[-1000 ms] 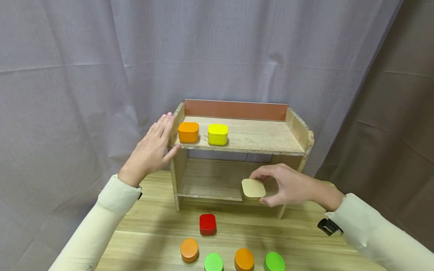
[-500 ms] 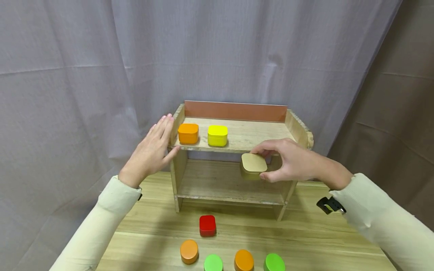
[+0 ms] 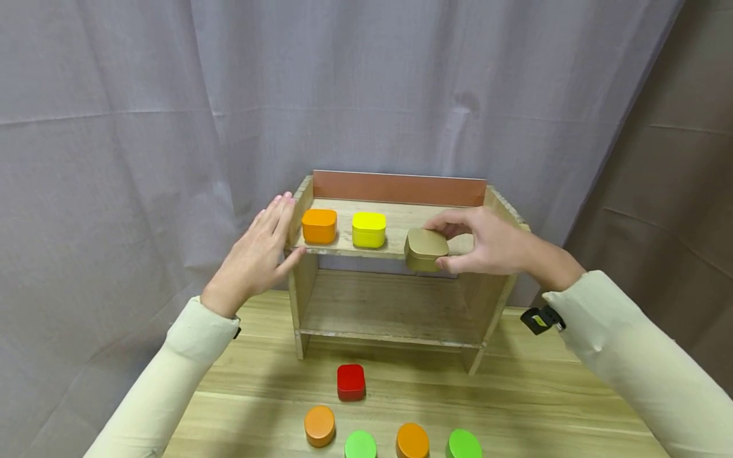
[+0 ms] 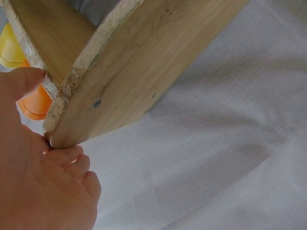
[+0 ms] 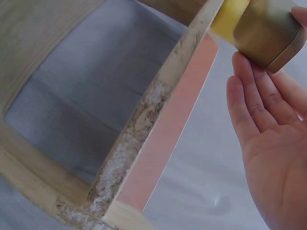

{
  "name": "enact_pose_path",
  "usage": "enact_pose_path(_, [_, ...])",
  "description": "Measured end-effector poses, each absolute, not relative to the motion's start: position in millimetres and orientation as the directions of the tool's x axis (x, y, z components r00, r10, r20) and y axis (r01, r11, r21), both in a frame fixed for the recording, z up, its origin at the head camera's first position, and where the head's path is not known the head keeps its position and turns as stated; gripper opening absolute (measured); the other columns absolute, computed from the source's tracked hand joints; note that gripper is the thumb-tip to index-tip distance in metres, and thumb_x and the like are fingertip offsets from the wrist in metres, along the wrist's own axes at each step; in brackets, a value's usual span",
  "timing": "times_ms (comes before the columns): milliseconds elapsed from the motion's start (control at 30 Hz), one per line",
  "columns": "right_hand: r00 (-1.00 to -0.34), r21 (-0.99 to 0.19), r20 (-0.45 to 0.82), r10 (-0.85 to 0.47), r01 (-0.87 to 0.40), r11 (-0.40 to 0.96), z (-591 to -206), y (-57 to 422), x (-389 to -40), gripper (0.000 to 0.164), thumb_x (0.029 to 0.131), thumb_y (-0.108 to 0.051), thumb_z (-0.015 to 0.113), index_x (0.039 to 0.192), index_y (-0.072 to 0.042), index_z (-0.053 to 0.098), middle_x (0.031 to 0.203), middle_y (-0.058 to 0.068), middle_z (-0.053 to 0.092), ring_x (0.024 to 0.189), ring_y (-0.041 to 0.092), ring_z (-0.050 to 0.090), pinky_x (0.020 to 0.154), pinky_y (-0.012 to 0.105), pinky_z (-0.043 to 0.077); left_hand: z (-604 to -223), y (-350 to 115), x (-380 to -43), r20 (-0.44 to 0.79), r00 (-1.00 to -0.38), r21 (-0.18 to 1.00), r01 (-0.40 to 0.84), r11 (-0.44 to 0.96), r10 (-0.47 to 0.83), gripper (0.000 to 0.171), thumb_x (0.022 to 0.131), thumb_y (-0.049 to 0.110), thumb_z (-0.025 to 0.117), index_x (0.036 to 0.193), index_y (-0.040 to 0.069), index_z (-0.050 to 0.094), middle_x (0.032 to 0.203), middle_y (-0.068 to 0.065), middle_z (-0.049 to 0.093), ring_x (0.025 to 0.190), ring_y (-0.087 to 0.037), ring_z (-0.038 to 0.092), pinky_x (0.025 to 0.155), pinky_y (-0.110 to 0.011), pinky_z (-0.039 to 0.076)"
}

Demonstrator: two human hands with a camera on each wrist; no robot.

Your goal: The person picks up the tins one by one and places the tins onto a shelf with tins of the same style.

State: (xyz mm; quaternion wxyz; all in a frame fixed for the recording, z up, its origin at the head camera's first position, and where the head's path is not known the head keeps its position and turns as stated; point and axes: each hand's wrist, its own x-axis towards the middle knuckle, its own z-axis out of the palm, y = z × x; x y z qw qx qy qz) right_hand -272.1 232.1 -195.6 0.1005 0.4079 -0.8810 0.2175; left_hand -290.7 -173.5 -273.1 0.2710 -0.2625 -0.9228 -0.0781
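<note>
My right hand (image 3: 487, 245) pinches a gold rounded-square tin (image 3: 425, 249) between thumb and fingers. The tin is at the front edge of the small wooden shelf's (image 3: 401, 308) upper board; in the right wrist view the gold tin (image 5: 268, 33) hides part of a yellow one. Whether it touches the board cannot be told. To its left on that board sit a yellow square tin (image 3: 369, 230) and an orange square tin (image 3: 319, 227). My left hand (image 3: 254, 251) rests with straight fingers along the shelf's left side panel (image 4: 115, 86), its thumb at the board's front edge.
On the wooden table before the shelf lie a red square tin (image 3: 350, 382), an orange round tin (image 3: 319, 425), a light green round tin (image 3: 361, 444), another orange round tin (image 3: 412, 440) and a green round tin (image 3: 464, 444). A grey curtain (image 3: 366, 83) hangs behind.
My right hand has raised the gold tin from the lower board's level to the upper board's front edge. The left hand stays at the side panel.
</note>
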Motion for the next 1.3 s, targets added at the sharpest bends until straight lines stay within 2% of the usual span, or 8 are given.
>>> enact_pose_path(167, [-0.689,-0.317,0.353,-0.633,-0.725,0.612,-191.2,233.1,-280.6,0.043,0.086,-0.015,0.082,0.128,-0.011,0.072,0.111,-0.001,0.079,0.105,0.016,0.073,0.103,0.044,0.060,-273.2,-173.7,-290.7,0.545,-0.714,0.004,0.527,0.850,0.440,0.085,0.107,0.038,0.056,0.168,-0.003,0.013,0.177,-0.022,0.015,0.165,-0.040,0.017,0.133,-0.059,0.022])
enact_pose_path(433, [-0.740,-0.368,0.357,-0.570,-0.672,0.643,-191.9,236.9,-294.7,0.046,0.085,-0.014,0.082,0.130,-0.011,0.073,0.112,0.002,0.079,0.105,0.018,0.074,0.103,0.038,0.058,-273.9,-172.4,-289.3,0.553,-0.706,-0.002,0.530,0.848,0.442,0.085,0.107,0.038,0.057,0.167,-0.004,0.014,0.177,-0.022,0.016,0.164,-0.040,0.018,0.133,-0.059,0.022])
enact_pose_path(567, [-0.766,-0.375,0.342,-0.544,-0.643,0.668,-193.1,239.7,-298.4,0.046,0.086,-0.015,0.081,0.131,-0.011,0.072,0.116,0.003,0.078,0.107,0.018,0.073,0.104,0.038,0.057,-273.4,-170.9,-288.2,0.559,-0.699,-0.010,0.532,0.847,0.446,0.084,0.107,0.038,0.057,0.167,-0.004,0.015,0.176,-0.023,0.017,0.164,-0.040,0.018,0.133,-0.058,0.022])
enact_pose_path(800, [-0.787,-0.383,0.331,-0.520,-0.616,0.688,-195.9,241.9,-303.3,0.047,0.087,-0.016,0.081,0.133,-0.010,0.071,0.120,0.008,0.078,0.110,0.022,0.073,0.105,0.043,0.057,-273.0,-169.7,-288.2,0.562,-0.694,-0.020,0.532,0.846,0.450,0.085,0.107,0.038,0.058,0.167,-0.004,0.015,0.176,-0.023,0.016,0.164,-0.040,0.018,0.133,-0.058,0.023])
enact_pose_path(1033, [-0.798,-0.387,0.317,-0.512,-0.602,0.699,-199.5,241.0,-308.2,0.046,0.087,-0.017,0.081,0.133,-0.014,0.072,0.118,0.004,0.078,0.109,0.020,0.074,0.105,0.046,0.057,-272.9,-169.9,-287.8,0.554,-0.703,-0.013,0.528,0.849,0.446,0.085,0.107,0.038,0.057,0.167,-0.004,0.014,0.176,-0.023,0.015,0.164,-0.040,0.017,0.133,-0.058,0.022])
enact_pose_path(1200, [-0.802,-0.387,0.308,-0.511,-0.596,0.703,-200.4,242.0,-307.3,0.047,0.088,-0.018,0.081,0.134,-0.013,0.072,0.118,0.005,0.078,0.108,0.020,0.074,0.102,0.039,0.057,-273.2,-167.8,-288.3,0.551,-0.705,-0.006,0.532,0.847,0.447,0.085,0.108,0.038,0.056,0.168,-0.003,0.013,0.177,-0.022,0.014,0.165,-0.039,0.016,0.133,-0.058,0.022])
enact_pose_path(1300, [-0.809,-0.389,0.298,-0.507,-0.588,0.709,-201.8,243.6,-307.5,0.047,0.089,-0.019,0.081,0.134,-0.014,0.071,0.118,0.006,0.078,0.107,0.020,0.074,0.102,0.040,0.056,-273.2,-166.5,-288.9,0.546,-0.709,-0.002,0.532,0.847,0.447,0.085,0.108,0.039,0.055,0.168,-0.002,0.012,0.177,-0.021,0.013,0.165,-0.039,0.016,0.134,-0.058,0.021])
